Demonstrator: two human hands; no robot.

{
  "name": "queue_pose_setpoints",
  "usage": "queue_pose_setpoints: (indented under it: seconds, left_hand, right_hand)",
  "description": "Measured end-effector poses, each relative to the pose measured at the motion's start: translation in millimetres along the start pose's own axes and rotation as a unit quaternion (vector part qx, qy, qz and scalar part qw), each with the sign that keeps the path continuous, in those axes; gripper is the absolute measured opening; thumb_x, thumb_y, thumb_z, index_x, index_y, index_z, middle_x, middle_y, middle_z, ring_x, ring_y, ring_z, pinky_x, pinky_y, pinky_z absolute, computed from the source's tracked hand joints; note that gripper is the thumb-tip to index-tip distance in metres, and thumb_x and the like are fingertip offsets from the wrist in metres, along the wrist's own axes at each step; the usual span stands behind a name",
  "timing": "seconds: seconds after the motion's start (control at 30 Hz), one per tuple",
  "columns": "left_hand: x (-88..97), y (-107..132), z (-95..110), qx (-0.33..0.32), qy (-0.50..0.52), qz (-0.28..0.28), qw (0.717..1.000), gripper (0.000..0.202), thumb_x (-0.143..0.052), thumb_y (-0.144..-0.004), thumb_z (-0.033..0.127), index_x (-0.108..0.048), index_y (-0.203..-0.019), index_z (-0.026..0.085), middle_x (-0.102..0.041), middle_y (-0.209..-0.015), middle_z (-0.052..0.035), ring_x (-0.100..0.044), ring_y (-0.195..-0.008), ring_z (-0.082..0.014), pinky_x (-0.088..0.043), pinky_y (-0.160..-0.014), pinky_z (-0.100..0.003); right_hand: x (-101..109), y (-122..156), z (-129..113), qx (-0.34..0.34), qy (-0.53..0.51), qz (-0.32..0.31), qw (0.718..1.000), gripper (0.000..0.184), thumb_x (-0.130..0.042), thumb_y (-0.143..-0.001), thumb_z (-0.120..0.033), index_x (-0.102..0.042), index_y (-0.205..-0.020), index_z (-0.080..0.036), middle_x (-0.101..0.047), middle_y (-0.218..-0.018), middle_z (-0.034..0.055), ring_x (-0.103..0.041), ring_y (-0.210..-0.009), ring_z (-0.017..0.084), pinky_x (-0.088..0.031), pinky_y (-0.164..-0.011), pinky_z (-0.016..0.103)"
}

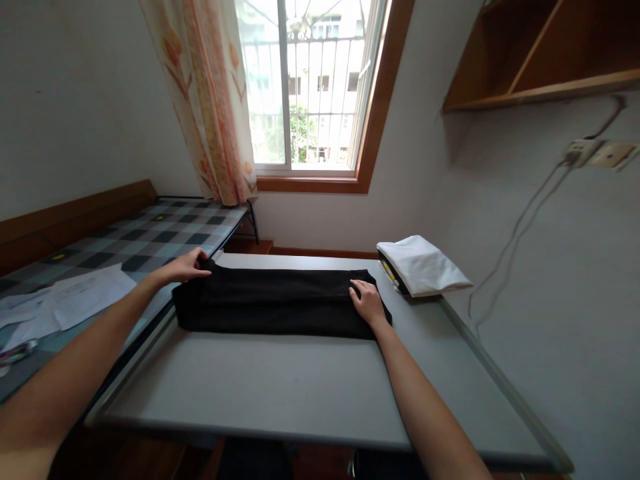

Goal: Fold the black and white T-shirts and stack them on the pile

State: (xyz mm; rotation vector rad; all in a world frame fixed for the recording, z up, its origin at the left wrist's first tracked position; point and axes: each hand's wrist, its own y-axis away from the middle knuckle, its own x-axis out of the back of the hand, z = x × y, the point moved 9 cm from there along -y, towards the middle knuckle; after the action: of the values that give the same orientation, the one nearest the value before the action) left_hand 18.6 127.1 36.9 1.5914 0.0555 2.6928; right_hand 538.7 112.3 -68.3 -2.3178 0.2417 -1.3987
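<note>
A folded black cloth (pixel 280 303) lies in a long strip across the white table (pixel 290 380). Its left end reaches the table's left edge, and a crease runs along its length. At the far left corner, my left hand (pixel 189 267) pinches the cloth between thumb and fingers. My right hand (pixel 369 300) rests on the right end of the strip, its fingers slightly bent and apart. Whether the cloth is a garment I cannot tell.
A folded white cloth bundle (pixel 425 267) sits at the table's back right, with something dark and yellow under it. To the left is a bed with a checked cover (pixel 185 223) and papers (pixel 80 297). Cables (pixel 520 230) hang down the right wall below a wooden shelf (pixel 540 90).
</note>
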Motion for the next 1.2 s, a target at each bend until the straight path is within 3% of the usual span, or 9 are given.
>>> queue_pose_setpoints:
  seconds: [0.07, 0.17, 0.27, 0.33, 0.43, 0.6, 0.83, 1.2]
  left_hand:
    - [-33.5, 1.3, 42.0, -0.029, -0.018, -0.062, 0.997, 0.048, -0.057, -0.082, 0.033, -0.041, -0.123, 0.014, -0.054, -0.065, 0.0058, -0.053, -0.051, -0.0120, -0.040, -0.045, -0.020]
    - [-87.8, 6.5, 89.8, -0.080, -0.121, -0.089, 0.985, 0.046, -0.055, -0.082, 0.033, -0.043, -0.125, 0.020, -0.064, -0.079, -0.0017, -0.062, -0.060, -0.0171, -0.046, -0.054, -0.025]
    - [-135.0, 13.0, 112.8, -0.117, -0.255, -0.091, 0.956, 0.041, -0.058, -0.079, 0.029, -0.052, -0.119, 0.022, -0.069, -0.095, -0.0121, -0.068, -0.082, -0.0279, -0.048, -0.068, -0.033]
    - [-150.4, 14.9, 116.9, -0.117, -0.288, -0.086, 0.947, 0.039, -0.057, -0.080, 0.028, -0.054, -0.118, 0.021, -0.069, -0.102, -0.0164, -0.067, -0.092, -0.0316, -0.048, -0.072, -0.036]
    - [-149.9, 12.2, 114.9, -0.094, -0.286, -0.080, 0.950, 0.034, -0.055, -0.081, 0.031, -0.056, -0.114, 0.022, -0.070, -0.103, -0.0140, -0.067, -0.094, -0.0306, -0.048, -0.074, -0.035]
    - [-127.3, 3.0, 118.2, -0.075, -0.257, -0.025, 0.963, 0.028, -0.052, -0.082, 0.035, -0.056, -0.108, 0.024, -0.070, -0.101, -0.0090, -0.067, -0.092, -0.0277, -0.047, -0.075, -0.034]
    - [-158.1, 9.4, 125.8, -0.108, -0.240, -0.119, 0.957, 0.030, -0.056, -0.081, 0.034, -0.055, -0.110, 0.025, -0.070, -0.099, -0.0070, -0.067, -0.090, -0.0262, -0.048, -0.074, -0.032]
    - [-162.2, 10.7, 118.3, -0.109, -0.213, -0.052, 0.970, 0.029, -0.053, -0.082, 0.032, -0.056, -0.110, 0.025, -0.070, -0.106, -0.0071, -0.067, -0.092, -0.0265, -0.048, -0.075, -0.032]
  right_hand:
    - [-1.6, 0.0, 1.2, -0.002, 0.004, -0.007, 1.000, 0.042, -0.040, -0.093, -0.037, -0.066, -0.120, -0.017, -0.063, -0.125, 0.0107, -0.053, -0.116, 0.025, -0.044, -0.098, 0.040]
    - [-2.3, -0.1, 2.5, -0.004, 0.002, -0.013, 1.000, 0.040, -0.041, -0.093, -0.037, -0.067, -0.117, -0.018, -0.063, -0.124, 0.0103, -0.053, -0.116, 0.025, -0.043, -0.098, 0.040]
    - [-2.8, -0.1, 3.9, -0.006, 0.001, -0.014, 1.000, 0.038, -0.042, -0.093, -0.036, -0.068, -0.115, -0.019, -0.064, -0.123, 0.0102, -0.054, -0.115, 0.025, -0.044, -0.097, 0.040]
    - [-3.3, -0.1, 4.5, -0.006, 0.000, -0.012, 1.000, 0.037, -0.043, -0.093, -0.036, -0.068, -0.114, -0.019, -0.064, -0.122, 0.0099, -0.054, -0.114, 0.025, -0.044, -0.097, 0.040]
    - [-4.2, -0.1, 5.1, -0.005, -0.007, -0.007, 1.000, 0.034, -0.045, -0.092, -0.034, -0.069, -0.111, -0.019, -0.065, -0.121, 0.0093, -0.055, -0.113, 0.025, -0.043, -0.098, 0.040]
    - [-4.9, -0.2, 6.2, -0.008, -0.014, -0.001, 1.000, 0.030, -0.049, -0.091, -0.032, -0.070, -0.109, -0.019, -0.065, -0.119, 0.0089, -0.055, -0.112, 0.025, -0.043, -0.098, 0.040]
    - [-2.9, 0.1, 5.2, -0.013, -0.011, -0.007, 1.000, 0.029, -0.049, -0.091, -0.032, -0.070, -0.107, -0.020, -0.066, -0.119, 0.0083, -0.056, -0.113, 0.025, -0.043, -0.098, 0.039]
    - [-2.2, 0.7, 2.3, -0.014, -0.004, -0.012, 1.000, 0.030, -0.049, -0.091, -0.031, -0.070, -0.108, -0.020, -0.066, -0.119, 0.0085, -0.055, -0.112, 0.026, -0.044, -0.096, 0.041]
